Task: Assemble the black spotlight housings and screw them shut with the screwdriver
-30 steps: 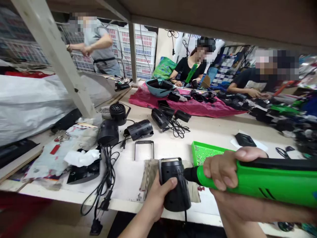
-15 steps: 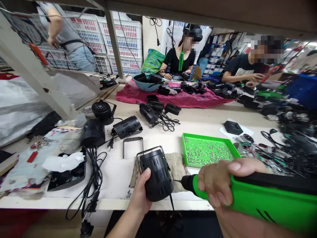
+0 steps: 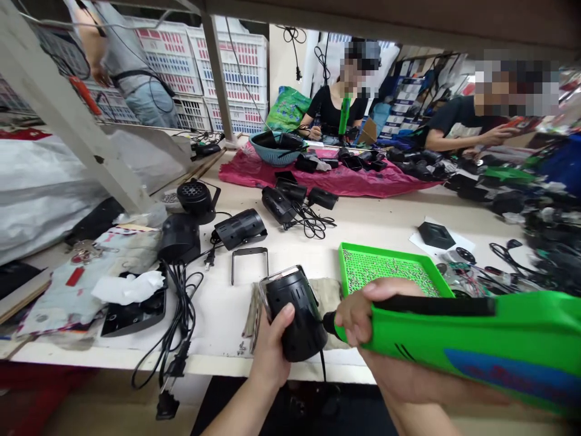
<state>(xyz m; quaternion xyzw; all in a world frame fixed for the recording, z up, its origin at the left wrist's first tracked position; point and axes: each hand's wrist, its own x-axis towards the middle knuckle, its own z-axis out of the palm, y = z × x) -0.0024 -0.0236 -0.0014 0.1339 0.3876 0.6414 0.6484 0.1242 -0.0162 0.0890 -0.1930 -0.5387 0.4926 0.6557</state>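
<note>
Left hand (image 3: 272,346): closed round a black ribbed lamp housing (image 3: 295,315), thumb and fingers wrapped on its near side, holding it tilted with the metal-rimmed end up and to the left.

Right hand (image 3: 358,318): curled tightly round the front of a green electric screwdriver (image 3: 454,330), holding it nearly level and pointed left.

Screwdriver nose: the black nose (image 3: 329,323) sits at the housing's right side, touching or just beside it; the bit is hidden, so I cannot tell which.

Housing position: held up in the left hand near the bench's front edge, over a worn grey rag (image 3: 324,297), with a black cord (image 3: 322,366) hanging past the edge.

Beside the hands: a green tray (image 3: 345,266) of small screws lies just behind the right hand; a U-shaped metal bracket (image 3: 249,264) lies behind and left of the housing.

Bench left side: a coiled black cable (image 3: 181,318) and a white tissue (image 3: 128,288).

Bench middle: another black lamp housing (image 3: 240,229) lies near the bracket.

Far edge: a pink cloth (image 3: 331,181) lies under a blue basket (image 3: 272,151).
</note>
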